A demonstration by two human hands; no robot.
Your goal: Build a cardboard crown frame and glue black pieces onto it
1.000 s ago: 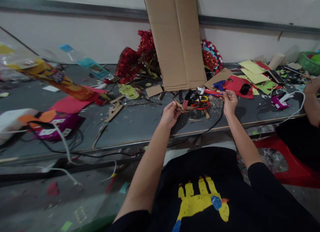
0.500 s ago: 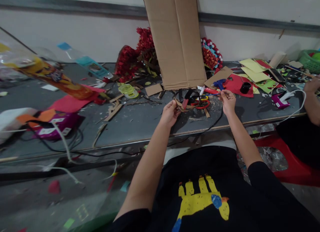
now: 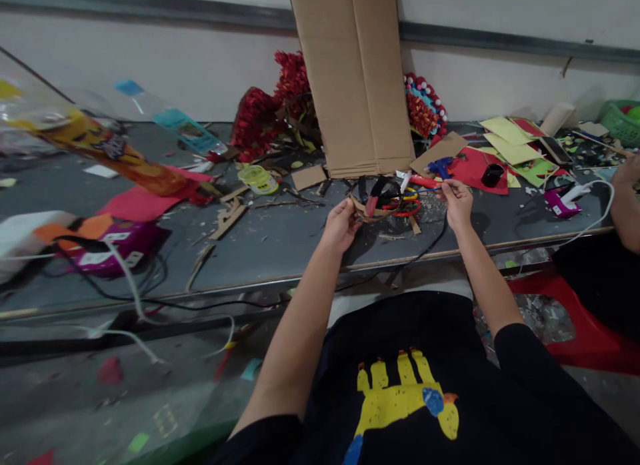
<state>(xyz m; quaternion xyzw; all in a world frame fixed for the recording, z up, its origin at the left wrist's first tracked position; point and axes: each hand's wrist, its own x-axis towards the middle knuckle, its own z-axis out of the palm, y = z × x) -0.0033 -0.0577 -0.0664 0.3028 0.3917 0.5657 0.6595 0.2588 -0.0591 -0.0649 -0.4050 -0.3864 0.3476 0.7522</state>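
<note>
My left hand [image 3: 341, 225] is closed on the near left edge of a small cardboard ring [image 3: 371, 208] that rests on the grey table [image 3: 280, 241]. Black strips and a red strip stick up from the ring. Red and yellow scissor handles [image 3: 406, 205] lie just behind it. My right hand [image 3: 457, 203] is closed in a pinch at the ring's right side, fingers round something thin that I cannot make out. A blue glue gun [image 3: 440, 167] and a red pen [image 3: 424, 181] lie just beyond that hand.
A tall folded cardboard sheet [image 3: 357, 78] leans on the wall behind the ring. Red paper decorations [image 3: 273, 115], coloured paper sheets [image 3: 510, 145], a black cup [image 3: 491, 175], tape [image 3: 257, 180] and cables litter the table. Another person's arm [image 3: 625, 198] rests at the right, by a red stool [image 3: 575, 321].
My right hand has shifted slightly up and left, closer to the ring. My left hand keeps its hold on the ring's edge.
</note>
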